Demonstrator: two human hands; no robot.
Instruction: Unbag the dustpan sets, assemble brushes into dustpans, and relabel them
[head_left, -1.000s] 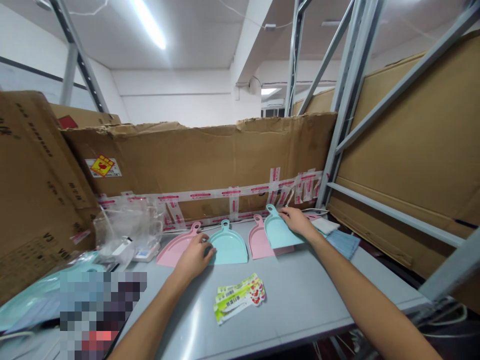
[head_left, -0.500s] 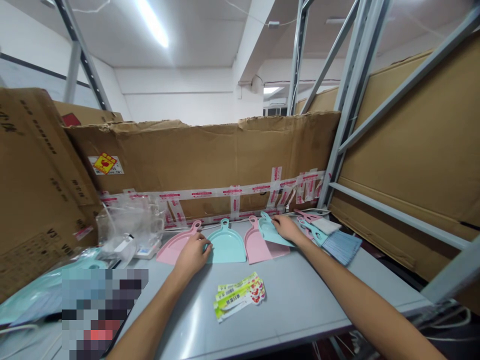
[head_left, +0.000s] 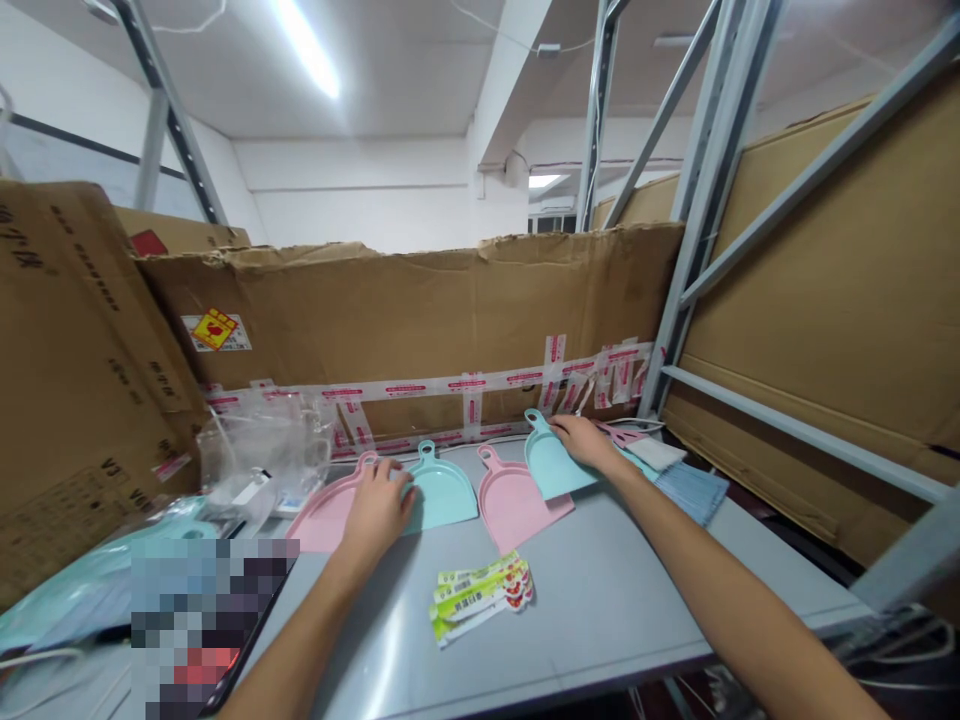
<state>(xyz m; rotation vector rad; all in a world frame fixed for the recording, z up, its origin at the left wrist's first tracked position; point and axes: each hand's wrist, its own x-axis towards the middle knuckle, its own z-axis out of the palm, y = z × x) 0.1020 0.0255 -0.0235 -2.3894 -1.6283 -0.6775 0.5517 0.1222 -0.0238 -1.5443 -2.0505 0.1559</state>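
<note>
My right hand [head_left: 583, 442] grips the right edge of a teal dustpan [head_left: 553, 462], tilted up and overlapping part of a pink dustpan [head_left: 514, 500]. Further left, my left hand [head_left: 381, 502] rests with fingers apart at the left edge of a second teal dustpan [head_left: 441, 495]. That hand also partly covers another pink dustpan [head_left: 324, 512], so its right side is hidden. Brushes with blue bristles [head_left: 694, 488] and pink and teal parts lie beyond my right wrist. Several green-and-white printed paper strips [head_left: 484, 592] lie fanned out in front of the dustpans.
A large taped cardboard box [head_left: 420, 320] stands along the back of the grey table [head_left: 600, 620]. Clear plastic bags [head_left: 262, 450] and a bagged teal item [head_left: 97, 560] are at the left. Metal shelf posts [head_left: 694, 180] rise on the right.
The dustpans under and beside my left hand have slid left, widening the gap in the middle. The right teal dustpan is turned more upright, and the pink one below it has rotated and come nearer.
</note>
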